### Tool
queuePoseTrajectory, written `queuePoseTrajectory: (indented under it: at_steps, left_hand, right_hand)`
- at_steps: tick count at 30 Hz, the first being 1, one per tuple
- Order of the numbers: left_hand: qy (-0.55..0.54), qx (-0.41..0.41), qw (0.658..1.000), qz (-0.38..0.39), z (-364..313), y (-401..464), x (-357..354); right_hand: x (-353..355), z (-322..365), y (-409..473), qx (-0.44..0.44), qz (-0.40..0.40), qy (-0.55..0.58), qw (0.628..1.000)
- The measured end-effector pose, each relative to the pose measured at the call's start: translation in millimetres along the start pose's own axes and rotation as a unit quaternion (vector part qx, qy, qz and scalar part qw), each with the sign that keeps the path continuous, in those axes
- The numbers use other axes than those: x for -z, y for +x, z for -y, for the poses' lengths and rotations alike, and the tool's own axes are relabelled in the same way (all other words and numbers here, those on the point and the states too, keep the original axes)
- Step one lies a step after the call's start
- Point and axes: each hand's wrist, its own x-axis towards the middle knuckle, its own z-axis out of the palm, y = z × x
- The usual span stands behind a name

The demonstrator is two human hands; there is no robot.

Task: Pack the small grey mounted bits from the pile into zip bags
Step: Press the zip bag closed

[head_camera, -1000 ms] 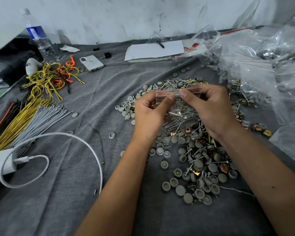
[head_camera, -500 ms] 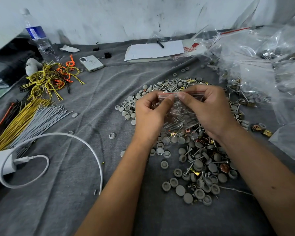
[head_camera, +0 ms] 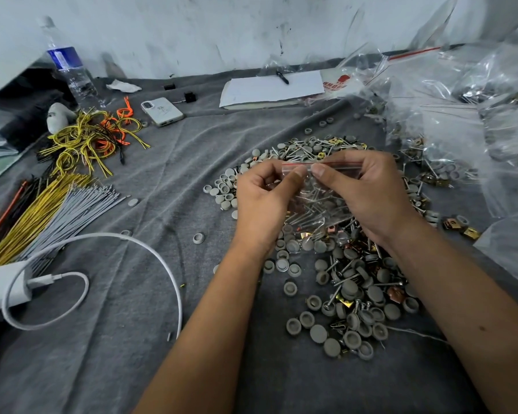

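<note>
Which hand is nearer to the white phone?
Left. The left hand is closer to the white phone, which lies up-left; the right hand is farther right.

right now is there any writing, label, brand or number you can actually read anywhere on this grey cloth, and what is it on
None can be read.
Clear plastic water bottle: blue label, print too blurred.
Crumpled white plastic bag with a red logo: red characters too small to read.
White smartphone lying face down: small mark on the back, illegible.
White paper pad: blank where visible.
Small clear zip bag with a red seal strip, pinched by the left hand and right hand: no print.
</note>
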Motion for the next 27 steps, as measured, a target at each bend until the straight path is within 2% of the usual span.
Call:
queuePoseTrajectory:
  at_steps: [6,14,18,27]
  left_hand:
    - [0.01,0.012,1.0,0.014,-0.3,-0.1,-0.7]
    - [0.009,0.012,1.0,-0.007,-0.1,0.9,-0.3]
    - [0.015,0.021,1.0,-0.003,0.0,1.3,-2.0]
    - [0.041,0.025,0.999,-0.011,6.0,5.3,2.0]
  right_hand:
    - [1.1,-1.0,0.5,-0.006,0.011,-0.013,1.0]
    - [-0.4,-2.1,0.4,-0.047,0.053,0.031,0.997]
    - [-3.6,-1.2,0.2,-0.046,0.068,0.001,0.997]
    - [-3.6,-1.6,1.3,-0.056,0.015,-0.011,0.998]
